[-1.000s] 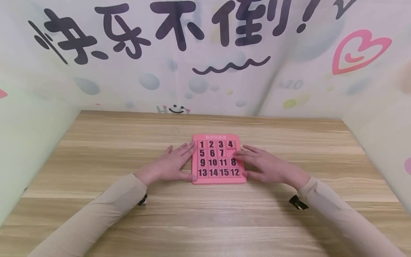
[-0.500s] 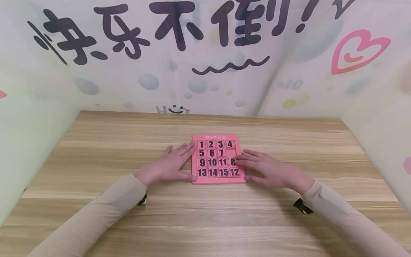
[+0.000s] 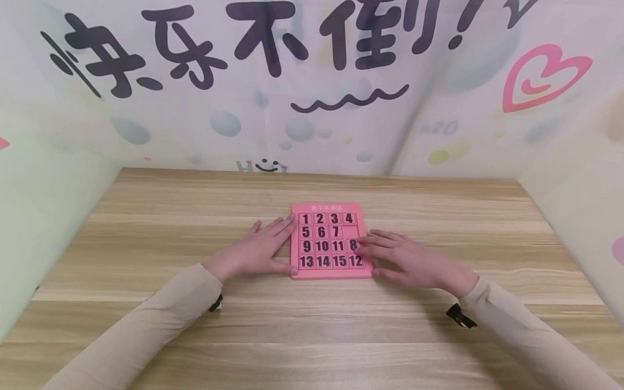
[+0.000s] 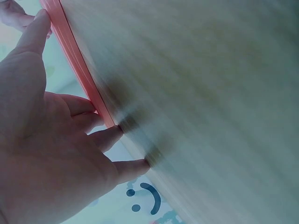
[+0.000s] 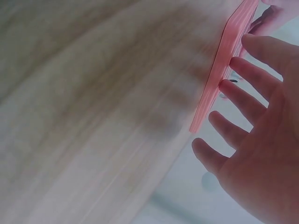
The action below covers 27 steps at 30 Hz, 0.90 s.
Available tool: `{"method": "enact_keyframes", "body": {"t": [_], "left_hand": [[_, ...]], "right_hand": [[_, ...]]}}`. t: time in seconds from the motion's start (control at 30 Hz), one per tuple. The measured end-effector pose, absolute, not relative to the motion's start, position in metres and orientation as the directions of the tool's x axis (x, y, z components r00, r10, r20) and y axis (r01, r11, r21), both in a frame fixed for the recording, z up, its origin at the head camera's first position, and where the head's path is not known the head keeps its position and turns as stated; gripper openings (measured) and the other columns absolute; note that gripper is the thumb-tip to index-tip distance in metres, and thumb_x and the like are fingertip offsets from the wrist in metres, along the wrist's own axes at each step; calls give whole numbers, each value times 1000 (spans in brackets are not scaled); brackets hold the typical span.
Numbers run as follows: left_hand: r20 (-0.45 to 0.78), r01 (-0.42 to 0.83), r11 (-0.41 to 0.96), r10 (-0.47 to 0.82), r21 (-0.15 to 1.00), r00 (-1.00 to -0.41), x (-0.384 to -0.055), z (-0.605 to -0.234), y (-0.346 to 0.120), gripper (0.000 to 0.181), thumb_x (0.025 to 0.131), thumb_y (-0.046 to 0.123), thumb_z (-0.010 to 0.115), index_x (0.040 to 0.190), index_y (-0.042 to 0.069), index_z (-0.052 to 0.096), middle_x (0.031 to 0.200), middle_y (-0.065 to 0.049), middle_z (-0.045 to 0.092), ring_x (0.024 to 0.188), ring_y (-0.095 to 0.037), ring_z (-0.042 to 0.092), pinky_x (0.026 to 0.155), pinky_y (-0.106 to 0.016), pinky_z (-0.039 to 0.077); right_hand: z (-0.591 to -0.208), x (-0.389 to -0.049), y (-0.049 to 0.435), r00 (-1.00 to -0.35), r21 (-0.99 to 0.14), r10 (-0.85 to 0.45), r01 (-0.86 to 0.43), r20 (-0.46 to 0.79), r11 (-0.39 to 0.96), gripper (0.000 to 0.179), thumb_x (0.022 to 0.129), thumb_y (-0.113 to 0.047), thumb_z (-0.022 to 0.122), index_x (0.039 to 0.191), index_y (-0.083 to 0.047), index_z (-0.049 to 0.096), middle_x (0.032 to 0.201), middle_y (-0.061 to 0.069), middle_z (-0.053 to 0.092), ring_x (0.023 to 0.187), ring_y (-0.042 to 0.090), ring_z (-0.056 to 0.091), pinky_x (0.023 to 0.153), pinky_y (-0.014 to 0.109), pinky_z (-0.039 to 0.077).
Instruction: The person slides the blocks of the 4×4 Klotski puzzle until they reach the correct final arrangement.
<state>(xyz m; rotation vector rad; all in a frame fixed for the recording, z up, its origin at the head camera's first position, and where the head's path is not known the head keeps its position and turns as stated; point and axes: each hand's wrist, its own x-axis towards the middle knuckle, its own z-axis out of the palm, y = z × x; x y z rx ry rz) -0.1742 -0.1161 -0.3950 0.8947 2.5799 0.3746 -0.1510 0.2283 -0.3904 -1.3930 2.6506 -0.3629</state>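
A pink sliding number puzzle (image 3: pixel 332 274) lies flat on the wooden table. Its top row reads 1 to 4, and the gap is right of the 7 tile (image 3: pixel 336 232). Below that gap is the 8 tile (image 3: pixel 353 245), with the 12 tile (image 3: pixel 355 261) under it. My left hand (image 3: pixel 253 249) rests along the puzzle's left edge, thumb at the lower corner and fingertips near the upper part. My right hand (image 3: pixel 414 260) reaches in from the right with extended fingers, the tips over the edge of the 8 tile; its thumb is beside the frame's lower right side.
The wooden table (image 3: pixel 312 336) spreads around the puzzle. A printed backdrop (image 3: pixel 195 124) with large black characters and a pink heart (image 3: pixel 546 78) stands behind it. Pale side panels (image 3: pixel 39 216) border the table left and right.
My right hand has drawn slightly right and down, its fingertips shifting from beside the gap to the 8 tile. The tiles keep their places, and my left hand stays still.
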Motion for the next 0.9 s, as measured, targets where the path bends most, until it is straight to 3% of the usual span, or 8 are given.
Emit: {"method": "enact_keyframes", "body": {"t": [0.9], "left_hand": [[-272, 531, 763, 635, 370, -723, -175, -397, -117, 103, 85, 64, 58, 155, 6, 9, 160, -6, -1, 146, -30, 4, 113, -58, 0]], "right_hand": [[-398, -176, 223, -625, -316, -780, -745, 22, 588, 46, 94, -22, 63, 137, -7, 54, 145, 13, 46, 136, 41, 34, 108, 61, 27]]}}
